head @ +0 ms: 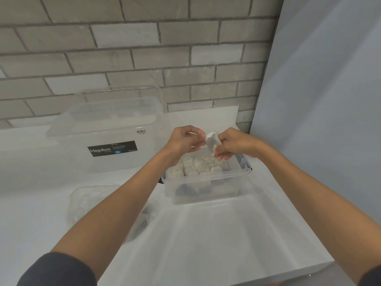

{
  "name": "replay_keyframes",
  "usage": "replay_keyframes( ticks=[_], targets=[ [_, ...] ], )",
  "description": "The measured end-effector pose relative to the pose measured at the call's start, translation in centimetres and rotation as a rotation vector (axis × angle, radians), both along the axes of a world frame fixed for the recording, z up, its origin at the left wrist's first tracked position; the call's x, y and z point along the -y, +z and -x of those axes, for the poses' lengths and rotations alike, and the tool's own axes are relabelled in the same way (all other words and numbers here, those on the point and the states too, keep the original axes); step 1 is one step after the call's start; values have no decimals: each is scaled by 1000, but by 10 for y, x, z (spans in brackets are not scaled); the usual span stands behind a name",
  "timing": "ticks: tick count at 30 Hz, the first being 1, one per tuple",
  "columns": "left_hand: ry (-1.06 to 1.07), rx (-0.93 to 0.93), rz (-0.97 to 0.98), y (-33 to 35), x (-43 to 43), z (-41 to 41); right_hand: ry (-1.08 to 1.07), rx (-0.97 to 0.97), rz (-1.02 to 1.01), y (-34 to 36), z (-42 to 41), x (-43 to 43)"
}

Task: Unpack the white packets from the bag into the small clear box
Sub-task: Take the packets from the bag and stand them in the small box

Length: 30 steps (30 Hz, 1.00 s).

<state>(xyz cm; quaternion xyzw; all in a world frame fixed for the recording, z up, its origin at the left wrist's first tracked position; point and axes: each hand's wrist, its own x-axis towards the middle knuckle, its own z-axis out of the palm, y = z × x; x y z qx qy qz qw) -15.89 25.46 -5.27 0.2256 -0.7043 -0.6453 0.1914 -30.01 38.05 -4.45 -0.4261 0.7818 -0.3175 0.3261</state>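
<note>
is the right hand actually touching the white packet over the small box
Touching. The head view shows the right hand with its fingers curled round the white packet, pinching its lower end with no gap.

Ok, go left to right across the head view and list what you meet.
Large clear plastic storage box with a black label → left hand → small white packet pinched by both hands → right hand → pale blue wall panel. Left out for overlap: crumpled clear plastic bag, small clear plastic box.
</note>
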Motion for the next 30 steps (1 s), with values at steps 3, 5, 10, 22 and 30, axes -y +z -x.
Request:
replay_keyframes(
  ticks=[3,5,10,22,30],
  targets=[
    [-5,-38,4,1,-3,1,5,67,60,4,-5,-1],
    [-10,-38,-15,1,-5,1,-10,114,95,5,-8,-3],
    [-66,44,-7,-2,-4,-1,-10,143,137,5,-10,-5],
    [-11,121,460,-12,-13,3,5,-411,193,13,-12,-1],
    [46,171,518,-11,-4,-7,140,-486,-137,0,-8,10]
  ],
)
